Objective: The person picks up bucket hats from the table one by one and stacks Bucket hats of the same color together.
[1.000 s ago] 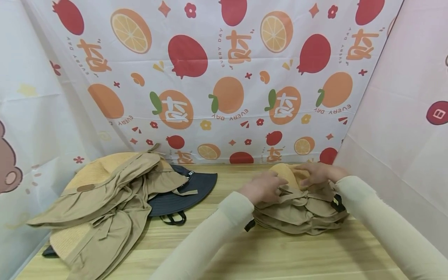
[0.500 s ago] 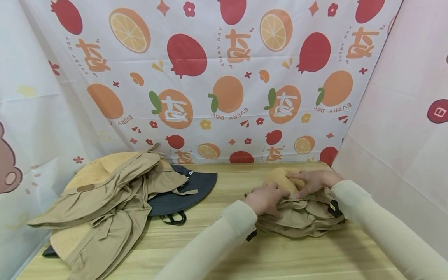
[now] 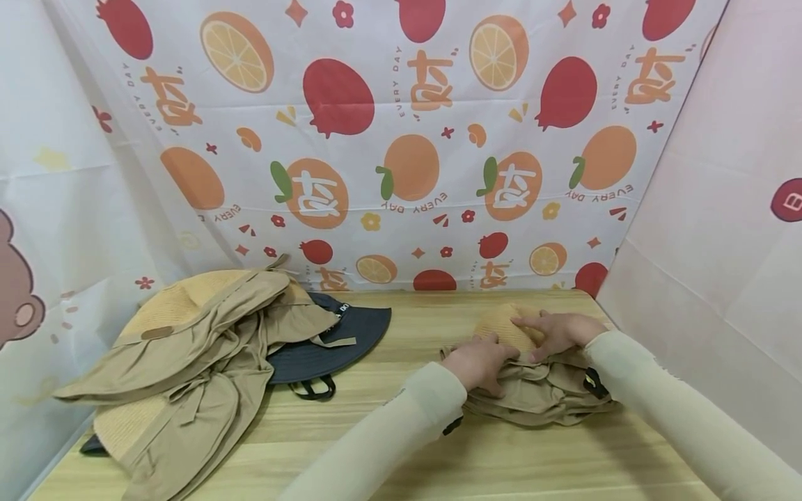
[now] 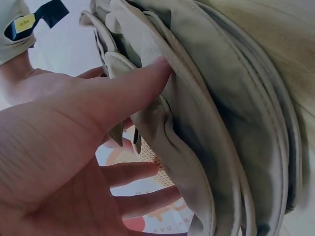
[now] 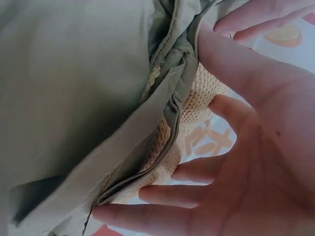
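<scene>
Near the far right corner of the tabletop lies a straw-crowned tan sun hat; the left hand and right hand — fingers spread wide — touch it from either side, probably steadying its soft layers.

Fruit-print curtain, pale wooden tabletop

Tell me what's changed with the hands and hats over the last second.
The left hand and right hand have shifted slightly toward the person. The left thumb now shows against the tan cloth. The straw crown between the hands sits a little lower in the head view. No fresh grasp or release is clear. The hat pile and dark hat look unchanged.
</scene>
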### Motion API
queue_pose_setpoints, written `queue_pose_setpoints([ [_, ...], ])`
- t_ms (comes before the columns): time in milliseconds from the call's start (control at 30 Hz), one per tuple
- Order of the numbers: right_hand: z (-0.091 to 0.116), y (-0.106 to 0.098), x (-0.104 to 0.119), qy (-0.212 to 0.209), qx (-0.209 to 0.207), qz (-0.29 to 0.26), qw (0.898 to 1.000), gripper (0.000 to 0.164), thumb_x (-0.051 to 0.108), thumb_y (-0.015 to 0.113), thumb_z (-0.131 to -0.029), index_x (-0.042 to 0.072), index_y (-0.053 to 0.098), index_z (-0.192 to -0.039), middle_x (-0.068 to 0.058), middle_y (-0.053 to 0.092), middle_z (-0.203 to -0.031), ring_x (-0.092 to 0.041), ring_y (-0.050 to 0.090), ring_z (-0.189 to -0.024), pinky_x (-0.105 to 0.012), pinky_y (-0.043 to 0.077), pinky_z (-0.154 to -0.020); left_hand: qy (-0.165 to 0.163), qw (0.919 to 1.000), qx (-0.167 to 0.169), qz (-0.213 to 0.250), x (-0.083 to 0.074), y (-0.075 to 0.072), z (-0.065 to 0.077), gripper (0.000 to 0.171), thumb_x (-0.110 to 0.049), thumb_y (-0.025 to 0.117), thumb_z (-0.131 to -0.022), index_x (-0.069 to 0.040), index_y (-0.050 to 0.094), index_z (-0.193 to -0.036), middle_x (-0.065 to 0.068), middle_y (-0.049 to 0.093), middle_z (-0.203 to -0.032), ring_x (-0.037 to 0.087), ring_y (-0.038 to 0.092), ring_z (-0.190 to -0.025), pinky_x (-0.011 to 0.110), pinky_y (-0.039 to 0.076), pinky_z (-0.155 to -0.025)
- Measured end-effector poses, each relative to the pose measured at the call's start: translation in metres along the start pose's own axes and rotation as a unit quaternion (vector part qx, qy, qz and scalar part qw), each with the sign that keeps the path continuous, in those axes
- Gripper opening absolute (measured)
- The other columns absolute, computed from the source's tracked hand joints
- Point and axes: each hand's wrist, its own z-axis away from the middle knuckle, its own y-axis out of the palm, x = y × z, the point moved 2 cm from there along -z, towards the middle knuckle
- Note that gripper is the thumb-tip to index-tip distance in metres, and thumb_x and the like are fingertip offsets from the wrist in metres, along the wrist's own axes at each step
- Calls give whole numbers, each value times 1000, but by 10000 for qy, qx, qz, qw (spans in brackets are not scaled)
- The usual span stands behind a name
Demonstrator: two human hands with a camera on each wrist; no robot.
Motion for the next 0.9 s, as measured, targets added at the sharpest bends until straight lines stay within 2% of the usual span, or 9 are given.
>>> queue_pose_setpoints([
  [133, -2, 0, 0, 192, -55, 88, 9998, 91, 43, 77, -91, 20, 29, -164, -43, 18, -162, -64, 25, -147, -77, 31, -110, -18, 9994, -112, -315, -1, 0, -4, 76, -46, 85, -83, -48, 48, -150, -5, 51, -153, 28, 53, -135, 64, 51, -100],
  [233, -3, -1, -3, 341, -24, 18, 9994, 90, 43, 77, -91, 22, 28, -164, -42, 17, -162, -63, 27, -146, -73, 39, -106, 4, 9985, -189, -521, -2, -1, -7, 74, -48, 83, -84, -49, 48, -149, -5, 53, -153, 28, 54, -135, 63, 52, -100],
  [367, -5, -2, -8, 417, 94, -156, 9990, 90, 43, 77, -92, 23, 28, -164, -41, 16, -163, -61, 33, -145, -62, 53, -93, -7, 9987, -173, -482, -3, -2, -9, 74, -46, 84, -84, -49, 48, -149, -5, 53, -153, 27, 54, -136, 62, 51, -101],
  [433, -6, -4, -9, 398, 157, -252, 9988, 89, 42, 77, -92, 23, 28, -164, -39, 18, -164, -58, 33, -145, -60, 57, -90, -22, 9990, -119, -424, -2, -3, -11, 75, -45, 84, -84, -49, 47, -150, -5, 52, -154, 27, 54, -137, 63, 51, -102],
  [667, -11, -9, -12, 273, 297, -445, 9982, 89, 37, 78, -92, 19, 28, -164, -32, 24, -165, -55, 32, -148, -67, 53, -94, -65, 9997, 22, -233, 2, -5, -16, 77, -42, 84, -85, -50, 45, -151, -5, 50, -157, 26, 51, -139, 62, 49, -105],
  [900, -13, -9, -16, 367, 290, -480, 9977, 91, 41, 78, -92, 21, 27, -165, -31, 22, -166, -55, 32, -148, -67, 52, -96, -16, 9998, 58, -201, 5, -5, -22, 77, -43, 82, -87, -51, 43, -152, -4, 45, -161, 27, 48, -144, 61, 48, -106],
])
